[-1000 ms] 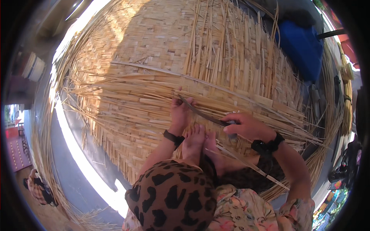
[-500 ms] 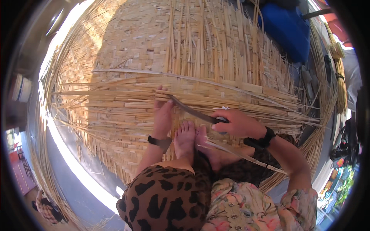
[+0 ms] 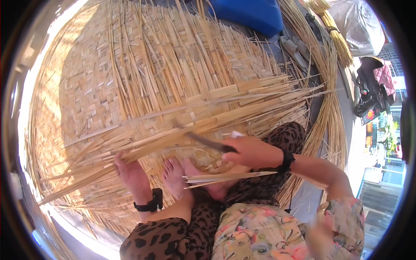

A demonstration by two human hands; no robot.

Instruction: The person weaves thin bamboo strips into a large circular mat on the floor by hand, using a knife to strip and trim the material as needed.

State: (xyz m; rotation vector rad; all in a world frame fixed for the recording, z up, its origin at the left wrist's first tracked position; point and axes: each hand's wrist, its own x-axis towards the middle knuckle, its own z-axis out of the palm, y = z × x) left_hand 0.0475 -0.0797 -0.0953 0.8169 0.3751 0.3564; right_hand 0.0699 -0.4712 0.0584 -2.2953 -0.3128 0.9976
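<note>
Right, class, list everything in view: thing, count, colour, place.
Woven mat: one, tan, underfoot
Loose strips: many, tan, across mat
Plastic container: one, blue, top
Tied bundle: one, yellow, upper right
Plastic wrapping: one, silvery, upper right
Quilted fabric: one, pink, right
Unclear item: one, black, right
Knife: one, dark, centre
Wristbands: two, black, on wrists
Leopard-print trousers: one pair, brown, lower centre
Floral shirt: one, multicoloured, bottom
Feet: two, bare, on mat
Left hand: one, bare, at strips
Right hand: one, bare, around knife

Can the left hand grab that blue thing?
Probably not from here: the blue thing sits by the far edge of the woven mat, with loose strips between it and the left hand.
</note>
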